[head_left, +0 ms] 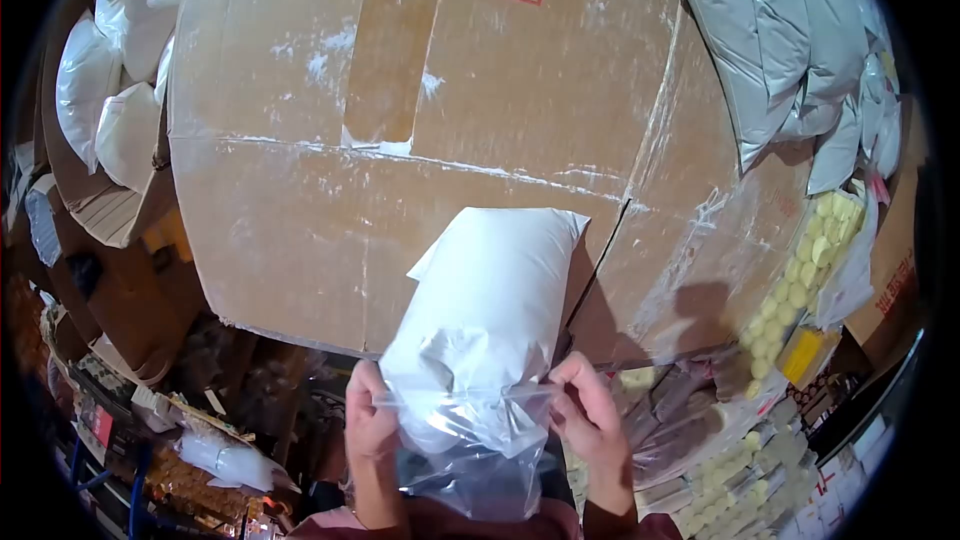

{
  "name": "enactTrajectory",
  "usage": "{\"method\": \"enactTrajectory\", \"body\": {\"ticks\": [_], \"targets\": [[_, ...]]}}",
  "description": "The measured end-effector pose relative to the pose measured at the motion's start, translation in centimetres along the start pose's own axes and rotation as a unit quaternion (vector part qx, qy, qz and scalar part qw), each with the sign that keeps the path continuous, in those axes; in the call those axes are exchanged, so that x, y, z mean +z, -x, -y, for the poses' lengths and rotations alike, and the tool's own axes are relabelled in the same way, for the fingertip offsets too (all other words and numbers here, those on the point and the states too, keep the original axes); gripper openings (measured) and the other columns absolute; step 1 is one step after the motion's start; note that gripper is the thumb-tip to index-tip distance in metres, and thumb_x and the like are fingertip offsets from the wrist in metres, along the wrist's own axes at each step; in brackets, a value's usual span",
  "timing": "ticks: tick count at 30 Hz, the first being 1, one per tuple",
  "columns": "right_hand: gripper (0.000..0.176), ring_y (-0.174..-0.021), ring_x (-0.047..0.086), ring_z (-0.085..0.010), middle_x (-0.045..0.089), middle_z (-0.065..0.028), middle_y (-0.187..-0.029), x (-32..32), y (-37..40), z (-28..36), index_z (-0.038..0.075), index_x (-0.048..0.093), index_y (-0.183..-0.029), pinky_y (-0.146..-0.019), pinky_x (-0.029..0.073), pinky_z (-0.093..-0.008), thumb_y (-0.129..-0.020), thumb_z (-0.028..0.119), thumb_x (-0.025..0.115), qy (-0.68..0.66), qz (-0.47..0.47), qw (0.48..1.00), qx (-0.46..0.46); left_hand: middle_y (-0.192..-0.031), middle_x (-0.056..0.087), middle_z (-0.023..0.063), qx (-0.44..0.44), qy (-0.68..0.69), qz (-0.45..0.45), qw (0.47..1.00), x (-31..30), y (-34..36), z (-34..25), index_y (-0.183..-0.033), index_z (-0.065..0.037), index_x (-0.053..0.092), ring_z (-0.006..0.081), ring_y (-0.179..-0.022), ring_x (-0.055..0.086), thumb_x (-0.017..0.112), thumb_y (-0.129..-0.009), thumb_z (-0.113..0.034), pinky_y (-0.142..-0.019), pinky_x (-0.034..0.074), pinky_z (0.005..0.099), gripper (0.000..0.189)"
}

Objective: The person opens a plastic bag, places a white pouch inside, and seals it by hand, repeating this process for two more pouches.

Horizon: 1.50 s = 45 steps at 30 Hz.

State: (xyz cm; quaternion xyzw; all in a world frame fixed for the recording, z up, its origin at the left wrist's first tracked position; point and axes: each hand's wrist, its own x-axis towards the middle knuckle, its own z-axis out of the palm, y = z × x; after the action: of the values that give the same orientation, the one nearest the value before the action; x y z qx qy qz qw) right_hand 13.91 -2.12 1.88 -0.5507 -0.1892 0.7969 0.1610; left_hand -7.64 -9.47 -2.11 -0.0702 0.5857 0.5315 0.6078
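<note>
A clear plastic bag filled with white powder (485, 290) lies on the cardboard near its front edge, its open end toward me. The see-through mouth of the bag hangs past the edge, with a straight band running across it. At the left end of this band, my left hand (370, 415) pinches the plastic between thumb and finger. On the opposite side my right hand (590, 410) grips the other end of the band the same way. The plastic is stretched taut between both hands.
Flattened cardboard (280, 230), dusted with white powder, covers the work surface. Filled white bags (780, 40) are piled at the right, and more white bags (125, 130) sit in a box at the left. Packs of round pale yellow pieces (790, 300) stand along the right side.
</note>
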Motion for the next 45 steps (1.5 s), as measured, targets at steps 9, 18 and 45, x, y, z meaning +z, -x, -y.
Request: {"method": "enactTrajectory", "body": {"ticks": [9, 18, 45], "targets": [[0.019, -0.080, 0.056, -0.0164, 0.060, -0.0110, -0.082, -0.2, -2.3, 1.3, -0.001, 0.059, -0.084, -0.069, 0.043, -0.0281, -0.076, 0.005, 0.075, 0.058, -0.049, 0.993, -0.087, -0.116, 0.058, 0.0174, 0.094, -0.112, -0.058, 0.988, 1.1, -3.4, 0.9, -0.083, -0.002, 0.052, 0.0294, -0.114, 0.055, 0.065, -0.084, -0.007, -0.096, 0.043, 0.0406, 0.014], [0.021, -0.088, 0.063, -0.0369, 0.062, -0.0223, -0.107, 1.8, -3.8, 3.9, 0.002, 0.044, -0.091, -0.078, 0.052, -0.0385, -0.080, 0.001, 0.062, 0.326, -0.021, 0.873, -0.362, -0.084, 0.065, 0.0207, 0.205, -0.224, 0.173, 0.937, -0.3, -3.1, -0.8, -0.084, -0.002, 0.041, 0.0328, -0.086, 0.064, 0.059, -0.088, -0.003, -0.087, 0.048, 0.0516, 0.019], [0.015, -0.088, 0.059, -0.0198, 0.059, -0.0118, -0.094, -1.8, -4.3, -0.1, -0.001, 0.053, -0.096, -0.078, 0.047, -0.0276, -0.083, -0.007, 0.059, 0.250, -0.177, 0.920, -0.246, -0.096, 0.050, 0.0055, 0.156, -0.271, -0.031, 0.949, 4.5, -2.0, 3.5, -0.092, -0.002, 0.048, 0.0116, -0.088, 0.049, 0.056, -0.088, 0.000, -0.080, 0.040, 0.0235, 0.009]]}}
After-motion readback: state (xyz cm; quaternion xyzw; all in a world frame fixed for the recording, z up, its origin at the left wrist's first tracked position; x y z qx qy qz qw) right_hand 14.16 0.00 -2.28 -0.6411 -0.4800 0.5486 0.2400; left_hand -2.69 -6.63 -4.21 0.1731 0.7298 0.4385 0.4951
